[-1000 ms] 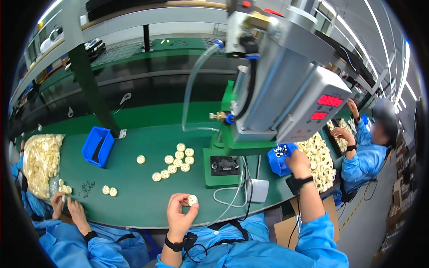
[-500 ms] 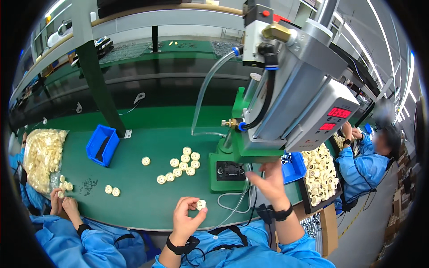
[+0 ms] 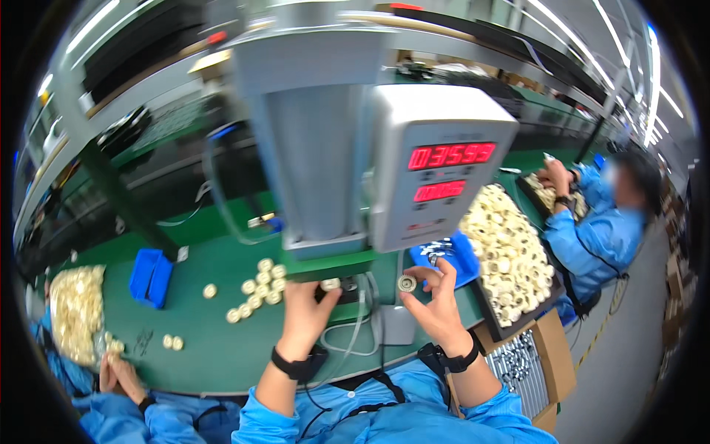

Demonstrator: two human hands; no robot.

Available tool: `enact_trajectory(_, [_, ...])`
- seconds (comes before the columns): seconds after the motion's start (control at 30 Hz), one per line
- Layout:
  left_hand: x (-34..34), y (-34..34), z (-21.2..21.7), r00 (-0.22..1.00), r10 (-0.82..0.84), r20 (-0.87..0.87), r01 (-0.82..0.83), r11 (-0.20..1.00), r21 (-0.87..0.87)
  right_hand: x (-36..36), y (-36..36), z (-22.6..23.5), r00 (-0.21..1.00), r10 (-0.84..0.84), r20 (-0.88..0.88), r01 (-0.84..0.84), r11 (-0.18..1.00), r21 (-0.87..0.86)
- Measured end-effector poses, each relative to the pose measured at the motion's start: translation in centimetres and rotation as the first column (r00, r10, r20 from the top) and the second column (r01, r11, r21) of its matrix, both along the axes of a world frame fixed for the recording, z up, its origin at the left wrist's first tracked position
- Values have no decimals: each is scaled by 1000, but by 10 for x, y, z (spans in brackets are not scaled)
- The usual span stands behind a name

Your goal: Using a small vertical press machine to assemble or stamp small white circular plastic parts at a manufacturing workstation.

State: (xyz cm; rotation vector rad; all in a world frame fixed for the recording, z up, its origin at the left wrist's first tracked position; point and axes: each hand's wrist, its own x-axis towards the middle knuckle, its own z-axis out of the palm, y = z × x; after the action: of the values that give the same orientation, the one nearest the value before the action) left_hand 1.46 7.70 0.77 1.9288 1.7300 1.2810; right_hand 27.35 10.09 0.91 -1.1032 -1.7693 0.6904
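My left hand pinches a cream plastic gear low under the head of the bench press, close to the press base. In the fingers of my right hand is another cream gear, its round open face with a darker ring showing. A small shiny metal part shows at that hand's upper fingertips, beside the blue bin; whether the fingers touch it I cannot tell. The press base is mostly hidden by the press head and my left hand.
Several loose gears lie left of the press. A black tray heaped with gears stands right, above a cardboard box of metal parts. An empty blue bin and a bag of gears lie left. Co-workers sit on both sides.
My view has swung right. My left hand has moved its gear forward to the press base. My right hand, spread and bare beside the press before, now holds a gear near the blue bin.
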Motion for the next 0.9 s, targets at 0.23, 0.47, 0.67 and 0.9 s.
enact_trajectory(0.23, [-12, 8, -11, 957, 5, 291, 82, 955, -286, 115, -25, -14, 958, -286, 26, 287, 953, -98])
enact_trajectory(0.47, [8, -16, 7, 998, 58, -32, -64, 973, -220, 173, 20, 16, 817, -576, 33, 574, 817, 45])
enact_trajectory(0.67, [-32, -84, -28, 867, 396, 303, -372, 918, -133, 119, -1, 3, 858, -247, -450, 187, 967, -174])
enact_trajectory(0.9, [-46, -141, -80, 776, 431, 461, -464, 885, -46, -23, -11, 7, 977, 177, -117, -188, 977, -95])
